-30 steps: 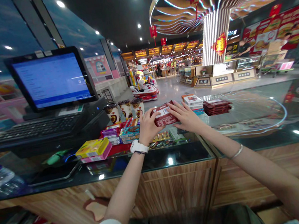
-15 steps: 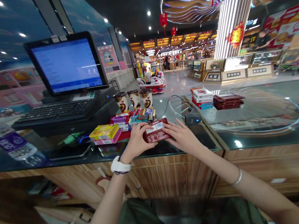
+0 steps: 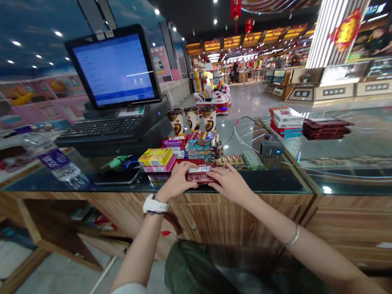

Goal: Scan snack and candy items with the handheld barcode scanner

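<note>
Between my two hands is a dark red-brown snack packet [image 3: 200, 176] with a white barcode label, low over the counter's front edge. My left hand [image 3: 178, 180] grips its left end, thumb below and fingers on top. The fingers of my right hand [image 3: 230, 180] lie over its right end. Just behind them are a pile of blue and brown snack packs [image 3: 201, 146], purple packs [image 3: 175, 142] and flat gold and green packets [image 3: 242, 161]. Yellow and pink boxes [image 3: 156, 158] sit stacked left of my left hand.
A monitor [image 3: 116, 70] with a keyboard [image 3: 105, 125] stands back left, near a water bottle [image 3: 57, 161]. Three lidded cups [image 3: 192, 118] are behind the packs. Rightward are a small black device [image 3: 271, 147], stacked boxes [image 3: 285, 122] and a pile of brown packets [image 3: 326, 127].
The view has swung left, so the counter items appear further right. The packet is now tilted flatter and lower in both hands, and the gold and green packets behind it have come into sight.
</note>
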